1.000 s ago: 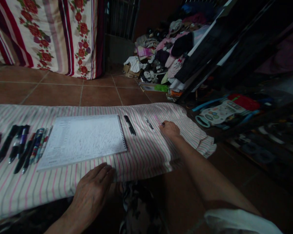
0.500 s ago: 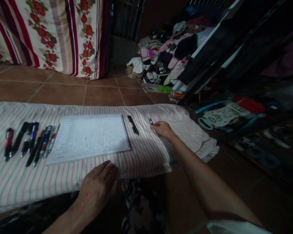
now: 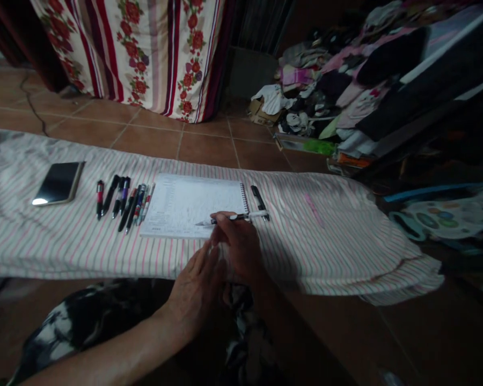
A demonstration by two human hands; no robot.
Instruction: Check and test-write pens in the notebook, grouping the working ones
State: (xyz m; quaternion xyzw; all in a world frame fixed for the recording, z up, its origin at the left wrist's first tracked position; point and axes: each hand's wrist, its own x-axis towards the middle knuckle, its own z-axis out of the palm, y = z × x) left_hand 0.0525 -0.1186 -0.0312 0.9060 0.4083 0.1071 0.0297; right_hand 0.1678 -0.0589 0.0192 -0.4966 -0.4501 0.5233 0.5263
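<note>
My right hand is closed around a pen with a clear-looking barrel, held across the lower right part of a spiral notebook. The pen's tip points left, over the page. My left hand is at the cloth's near edge, fingers stretched out, with its fingertips against or just beside my right hand. To the right of the notebook's spiral lies a black pen. Farther right is a thin pink pen. Several more pens lie in a row left of the notebook.
A dark-screened phone or tablet rests at the left on the striped cloth. Beyond is a tiled floor with a floral curtain and a heap of clothes. A patterned bag-like thing is at the right.
My right hand has come left from the cloth's right side to the notebook, bringing the pen. My left hand is now beside it. The view has swung left, showing the dark-screened device.
</note>
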